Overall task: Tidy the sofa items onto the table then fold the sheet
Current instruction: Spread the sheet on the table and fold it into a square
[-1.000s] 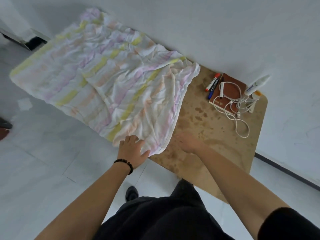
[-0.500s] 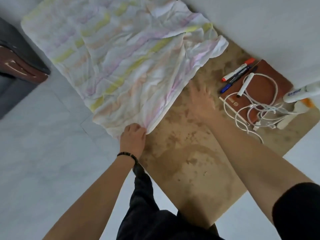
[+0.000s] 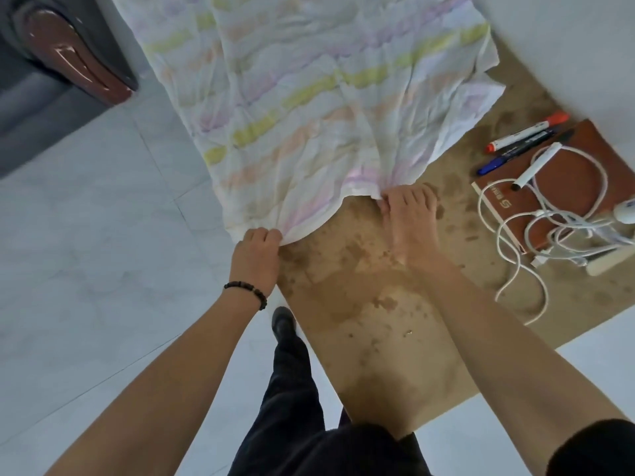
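The left hand (image 3: 256,259), a dark beaded bracelet (image 3: 247,292) at its wrist, is clenched around the near corner of the striped sheet (image 3: 309,97), right at the left edge of the brown, stained surface (image 3: 378,321). The right hand (image 3: 410,218) lies palm down on the surface a little farther in. Its thumb side pinches the sheet's near hem, where the cloth puckers into small gathers, and its other fingers reach forward just beside the hem. Between the two hands the hem sags in a shallow curve. From there the sheet spreads away from the person, crumpled, with pale yellow, pink and peach bands, covering the far part of the surface. To the right, well apart from the sheet, a brown notebook (image 3: 567,180) carries a tangled white cable (image 3: 515,269), and a red marker (image 3: 525,132) and a blue marker (image 3: 515,151) lie just beside it. A dark sofa arm (image 3: 68,53) stands at upper left on the pale tiled floor (image 3: 86,252).
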Demonstrator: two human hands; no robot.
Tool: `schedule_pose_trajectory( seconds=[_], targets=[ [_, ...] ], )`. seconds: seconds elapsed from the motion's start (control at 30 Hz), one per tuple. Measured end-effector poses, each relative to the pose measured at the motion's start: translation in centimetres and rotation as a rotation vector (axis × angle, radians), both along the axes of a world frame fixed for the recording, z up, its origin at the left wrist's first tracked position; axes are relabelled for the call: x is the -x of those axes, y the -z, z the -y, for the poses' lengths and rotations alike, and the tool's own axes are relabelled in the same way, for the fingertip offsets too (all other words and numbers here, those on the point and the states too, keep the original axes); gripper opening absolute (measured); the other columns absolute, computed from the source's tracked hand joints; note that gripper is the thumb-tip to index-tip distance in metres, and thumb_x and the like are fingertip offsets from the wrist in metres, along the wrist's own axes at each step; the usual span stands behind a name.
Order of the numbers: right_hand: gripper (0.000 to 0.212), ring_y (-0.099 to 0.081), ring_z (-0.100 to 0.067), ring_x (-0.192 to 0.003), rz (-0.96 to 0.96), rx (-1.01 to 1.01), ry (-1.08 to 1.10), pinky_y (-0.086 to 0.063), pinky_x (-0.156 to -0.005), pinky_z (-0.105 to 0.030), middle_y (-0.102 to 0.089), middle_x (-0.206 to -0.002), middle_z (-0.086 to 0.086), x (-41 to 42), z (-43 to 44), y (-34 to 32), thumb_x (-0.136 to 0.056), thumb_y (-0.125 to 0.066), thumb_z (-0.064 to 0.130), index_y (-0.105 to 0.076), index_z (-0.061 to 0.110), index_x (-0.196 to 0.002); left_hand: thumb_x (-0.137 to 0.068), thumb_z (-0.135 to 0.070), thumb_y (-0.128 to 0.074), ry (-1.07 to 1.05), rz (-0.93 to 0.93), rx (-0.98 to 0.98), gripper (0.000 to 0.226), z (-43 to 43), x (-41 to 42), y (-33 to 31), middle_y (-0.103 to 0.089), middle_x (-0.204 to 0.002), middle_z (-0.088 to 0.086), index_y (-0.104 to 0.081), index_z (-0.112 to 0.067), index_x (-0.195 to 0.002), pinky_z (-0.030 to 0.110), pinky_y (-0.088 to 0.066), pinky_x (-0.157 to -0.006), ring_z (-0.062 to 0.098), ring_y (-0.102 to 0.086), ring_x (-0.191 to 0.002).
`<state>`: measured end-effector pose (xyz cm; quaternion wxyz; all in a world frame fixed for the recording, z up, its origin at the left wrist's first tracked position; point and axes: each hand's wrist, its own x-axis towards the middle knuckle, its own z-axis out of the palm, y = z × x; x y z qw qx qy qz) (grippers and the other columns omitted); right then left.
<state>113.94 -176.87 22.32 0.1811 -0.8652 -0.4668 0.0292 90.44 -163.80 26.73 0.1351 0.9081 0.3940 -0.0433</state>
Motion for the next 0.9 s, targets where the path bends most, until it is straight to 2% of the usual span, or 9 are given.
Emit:
schedule_pose_trajectory(
  seconds=[0.13, 0.27, 0.37, 0.5, 0.6, 0.67, 0.73, 0.83, 0.9],
  targets=[
    [0.022, -0.057, -0.029, -0.092, -0.034, 0.022, 0.091, -0.026, -0.098, -0.039, -0.068, -0.089, -0.004, 0.8, 2.6, -0.3, -0.103, -0.043, 0.027, -0.061, 0.015, -0.102, -0.073, 0.018, -0.044, -0.119, -0.035, -0.001, 0.032, 1.1, 1.7, 0.2, -0.055, -0.087, 0.015, -0.058, -0.001, -0.094, 0.036, -0.033, -0.061, 0.033, -0.048, -0.082],
    [0.035, -0.060, -0.024, -0.078, -0.069, 0.085, -0.017, -0.039, -0.085, -0.038, -0.066, -0.076, 0.005, 0.5, 4.2, -1.5, -0.096, -0.035, 0.043, -0.064, 0.023, -0.098, -0.075, 0.012, -0.047, -0.224, -0.063, 0.006, 0.026, 2.0, 3.6, 0.5, -0.052, -0.092, 0.018, -0.052, 0.000, -0.097, 0.039, -0.037, -0.064, 0.032, -0.045, -0.084],
    [0.045, -0.062, -0.027, -0.087, -0.256, 0.019, 0.225, -0.046, -0.073, -0.037, -0.061, -0.115, -0.008, -2.2, 1.6, -2.3, -0.097, -0.029, 0.056, -0.048, 0.026, -0.125, -0.075, 0.004, -0.053, -0.242, -0.042, -0.037, 0.015, 2.0, 4.1, 0.3, -0.047, -0.078, 0.014, -0.048, -0.003, -0.086, 0.038, -0.034, -0.060, 0.027, -0.039, -0.072],
    [0.056, -0.056, -0.040, -0.111, -0.323, 0.088, 0.560, -0.047, -0.081, -0.043, -0.040, -0.139, -0.020, -7.3, -1.3, -3.0, -0.103, -0.038, 0.039, -0.025, 0.007, -0.147, -0.080, -0.003, -0.056, -0.257, -0.027, -0.122, 0.008, 1.9, 4.3, 0.0, -0.048, -0.074, 0.014, -0.049, -0.002, -0.085, 0.037, -0.031, -0.060, 0.026, -0.037, -0.068],
    [0.045, -0.054, -0.036, -0.120, -0.555, 0.075, 0.662, -0.045, -0.092, -0.040, -0.049, -0.137, -0.017, -9.2, -1.1, -3.0, -0.102, -0.042, 0.030, -0.037, 0.005, -0.139, -0.079, 0.001, -0.055, -0.294, -0.025, -0.147, 0.010, 2.2, 4.5, -0.2, -0.052, -0.078, 0.015, -0.053, -0.001, -0.089, 0.037, -0.029, -0.062, 0.026, -0.036, -0.071],
    [0.042, -0.056, -0.031, -0.115, -0.644, -0.002, 0.659, -0.042, -0.085, -0.031, -0.055, -0.132, -0.014, -9.5, -0.6, -4.0, -0.101, -0.044, 0.033, -0.043, 0.008, -0.135, -0.078, 0.001, -0.055, -0.299, -0.035, -0.161, 0.012, 2.5, 4.6, -0.7, -0.054, -0.080, 0.015, -0.055, -0.001, -0.090, 0.037, -0.029, -0.063, 0.027, -0.038, -0.073],
    [0.045, -0.057, -0.027, -0.107, -0.715, -0.108, 0.703, -0.043, -0.081, -0.031, -0.057, -0.129, -0.011, -9.4, -0.3, -5.9, -0.100, -0.043, 0.041, -0.045, 0.011, -0.134, -0.082, -0.008, -0.056, -0.319, -0.060, -0.162, 0.007, 2.6, 4.8, -1.4, -0.055, -0.080, 0.013, -0.054, -0.004, -0.087, 0.038, -0.032, -0.065, 0.029, -0.042, -0.075],
    [0.051, -0.056, -0.028, -0.116, -0.775, -0.213, 0.785, -0.047, -0.090, -0.031, -0.053, -0.135, -0.011, -10.3, 0.6, -8.9, -0.101, -0.038, 0.044, -0.044, 0.011, -0.139, -0.087, -0.022, -0.056, -0.345, -0.084, -0.171, 0.015, 2.9, 5.4, -2.7, -0.054, -0.075, 0.008, -0.049, -0.010, -0.081, 0.037, -0.032, -0.065, 0.026, -0.039, -0.074],
    [0.051, -0.056, -0.024, -0.115, -0.818, -0.291, 0.806, -0.050, -0.082, -0.020, -0.051, -0.133, -0.007, -11.2, 2.1, -10.8, -0.101, -0.036, 0.040, -0.041, 0.010, -0.142, -0.090, -0.019, -0.055, -0.343, -0.056, -0.170, 0.015, 3.4, 5.8, -3.6, -0.050, -0.071, 0.006, -0.046, -0.011, -0.081, 0.037, -0.032, -0.063, 0.026, -0.038, -0.071]
  ],
)
